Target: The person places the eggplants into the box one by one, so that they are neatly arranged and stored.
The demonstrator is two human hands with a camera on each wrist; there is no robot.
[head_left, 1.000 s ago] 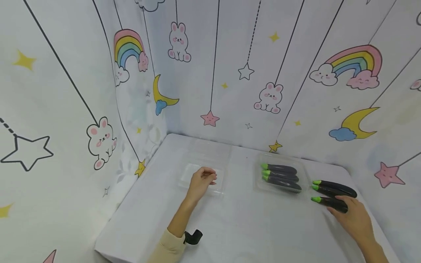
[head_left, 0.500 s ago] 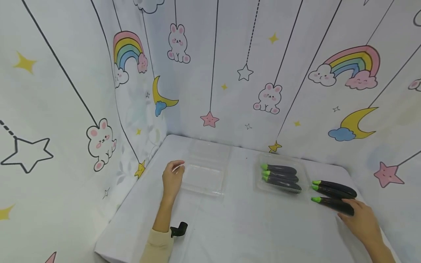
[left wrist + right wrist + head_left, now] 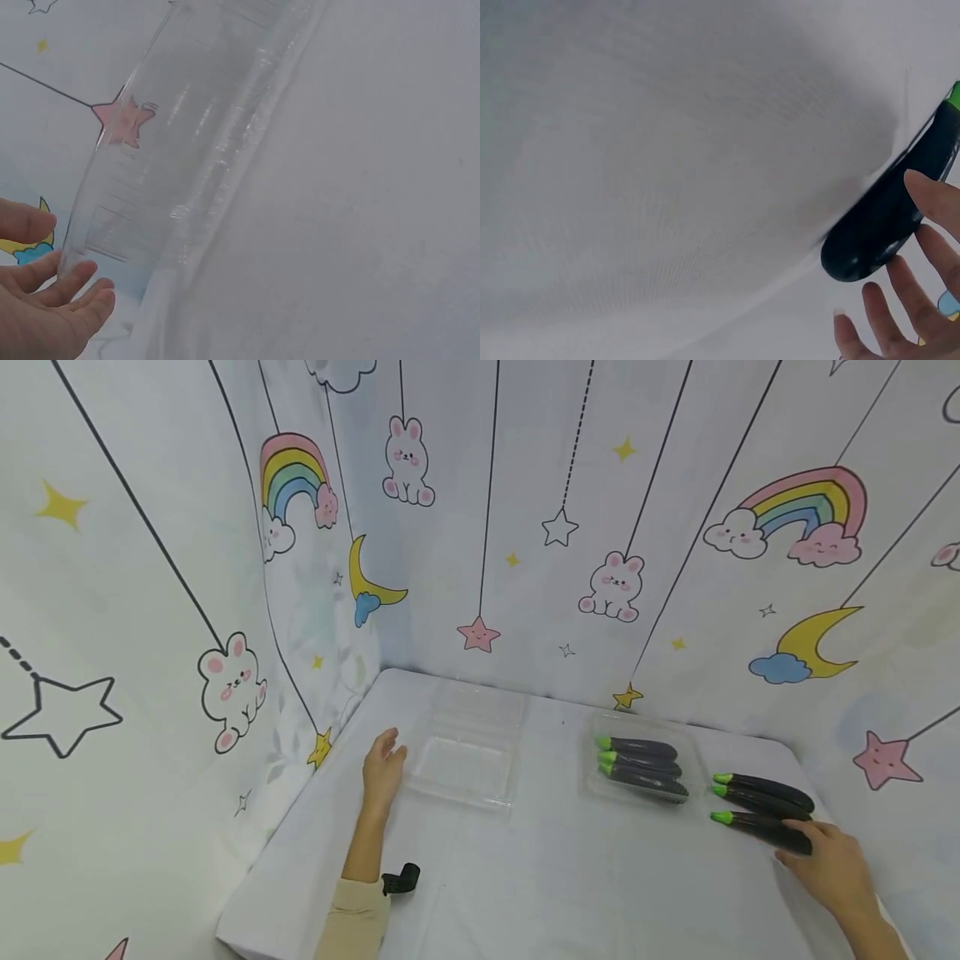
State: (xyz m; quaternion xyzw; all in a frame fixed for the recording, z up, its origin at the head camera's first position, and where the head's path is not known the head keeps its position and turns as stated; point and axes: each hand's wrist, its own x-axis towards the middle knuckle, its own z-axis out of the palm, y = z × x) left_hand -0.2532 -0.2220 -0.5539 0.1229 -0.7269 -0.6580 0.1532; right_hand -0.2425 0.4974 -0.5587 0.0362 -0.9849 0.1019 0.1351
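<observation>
Right hand (image 3: 832,864): thumb and fingers either side of the near eggplant (image 3: 761,828); pinch or loose touch, can't tell.
Left hand (image 3: 384,772): fingers apart, pinching nothing; beside the clear plastic box (image 3: 465,764), contact unclear.
Eggplant position: lying on white tabletop (image 3: 555,868), green cap leftward, in front of two other eggplants (image 3: 772,793).
Filled tray: clear plastic tray (image 3: 603,789) left of those, three eggplants (image 3: 641,764) inside.
Eggplant step: probably taking hold or letting go.
Next grip: lifting would call for firm thumb-finger closure; skin looks slick.
</observation>
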